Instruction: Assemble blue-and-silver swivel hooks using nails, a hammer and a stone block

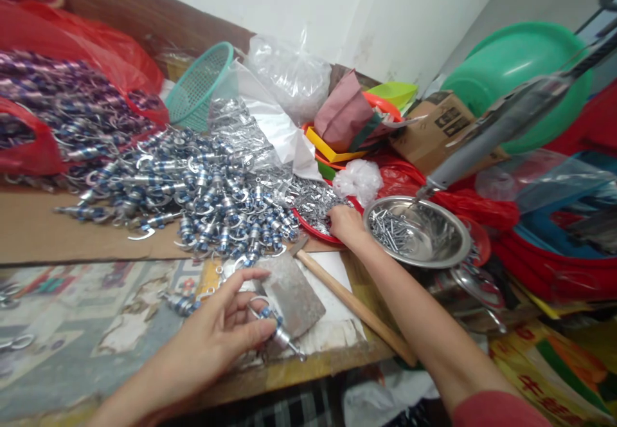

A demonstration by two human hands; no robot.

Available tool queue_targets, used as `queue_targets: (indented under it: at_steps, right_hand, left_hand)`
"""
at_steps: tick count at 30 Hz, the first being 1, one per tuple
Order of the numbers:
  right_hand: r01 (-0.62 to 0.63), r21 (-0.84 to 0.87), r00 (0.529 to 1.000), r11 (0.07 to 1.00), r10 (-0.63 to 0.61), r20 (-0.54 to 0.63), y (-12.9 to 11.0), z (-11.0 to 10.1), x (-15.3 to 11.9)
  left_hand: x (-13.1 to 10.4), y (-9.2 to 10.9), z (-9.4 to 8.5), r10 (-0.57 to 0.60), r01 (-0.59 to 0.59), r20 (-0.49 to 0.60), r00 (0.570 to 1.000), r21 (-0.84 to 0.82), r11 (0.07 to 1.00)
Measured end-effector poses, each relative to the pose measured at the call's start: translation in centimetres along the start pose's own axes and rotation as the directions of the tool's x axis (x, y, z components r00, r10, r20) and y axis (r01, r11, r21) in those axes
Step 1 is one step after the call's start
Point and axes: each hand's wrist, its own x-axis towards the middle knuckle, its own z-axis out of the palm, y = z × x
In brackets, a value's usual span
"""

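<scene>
I hold 1 blue-and-silver metal assembly (282,337) in the left hand (226,324), in a narrow pinch between thumb and fingers; it tilts near the metal plate (296,295), towards the front edge of the table (347,355). The right hand (346,224) reaches into the red tray (311,229), among small metal pieces (308,199); its fingertips are hidden, so I cannot tell whether they grip a piece. I judge the step in hand to be part selection: 1 hand retains the assembly while the other picks. The next move calls for a secure fingertip pinch on 1 piece, a lift clear of the tray rim, and a steady left grip. I note the hammer (357,298) beside the plate as a possible obstruction.
</scene>
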Motion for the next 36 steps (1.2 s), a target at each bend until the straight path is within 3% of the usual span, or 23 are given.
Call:
queue_targets:
  at_steps: [3, 6, 9, 11, 13, 16, 20, 23, 28, 32, 34, 36]
  right_hand:
    - [0.024, 0.033, 0.999, 0.999, -0.023, -0.038, 0.5, -0.2, -0.4]
    - [0.053, 0.118, 0.992, 0.992, -0.038, -0.122, 1.0, -1.0, -1.7]
    - [0.138, 0.237, 0.983, 0.962, -0.103, -0.155, -0.1, -2.3, -4.7]
    - [0.246, 0.335, 0.969, 0.909, -0.22, -0.116, -1.6, -3.2, -7.6]
    - [0.409, 0.481, 0.902, 0.775, -0.425, -0.081, -3.3, -3.8, -10.4]
    - [0.6, 0.548, 0.769, 0.582, -0.61, -0.195, -5.2, -3.7, -13.2]
    - [0.744, 0.418, 0.668, 0.522, -0.611, -0.425, -6.4, -2.5, -14.4]
    - [0.821, 0.178, 0.552, 0.542, -0.675, -0.49, -6.9, -2.0, -15.1]
    - [0.806, -0.211, 0.415, 0.553, -0.782, -0.464, -7.5, -2.8, -16.2]
    - [0.758, -0.443, 0.286, 0.479, -0.854, -0.434, -8.1, -2.8, -16.6]
    - [0.722, -0.531, 0.254, 0.443, -0.884, -0.392, -8.5, -2.5, -17.1]
    - [0.696, -0.58, 0.253, 0.423, -0.9, -0.354, -8.8, -2.3, -17.7]
  left_hand:
    - [0.6, -0.2, -0.7, 0.002, 0.003, 0.085, 0.996, -0.051, 0.999]
    - [1.0, -0.2, -1.1, -0.012, 0.02, 0.101, 0.995, -0.074, 0.997]
    - [1.0, 0.0, -1.2, -0.029, 0.037, 0.105, 0.994, -0.075, 0.997]
    - [0.9, 0.1, -1.1, -0.03, 0.039, 0.117, 0.993, -0.076, 0.996]
    - [0.8, 0.3, -1.0, -0.032, 0.041, 0.121, 0.992, -0.075, 0.996]
    - [0.9, 0.3, -0.9, -0.022, 0.03, 0.111, 0.994, -0.07, 0.997]
    - [0.9, 0.3, -0.7, -0.013, 0.02, 0.1, 0.995, -0.07, 0.997]
    - [0.8, 0.3, -0.6, -0.004, 0.011, 0.091, 0.996, -0.076, 0.997]
    - [0.6, 0.4, -0.5, 0.014, -0.011, 0.067, 0.998, -0.042, 0.999]
    - [0.6, 0.6, -0.4, 0.007, -0.008, 0.032, 0.999, 0.024, 1.0]
    - [0.6, 0.6, -0.3, 0.012, -0.014, 0.022, 1.0, 0.069, 0.997]
    - [0.6, 0.6, -0.3, 0.01, -0.011, 0.008, 1.0, 0.122, 0.992]
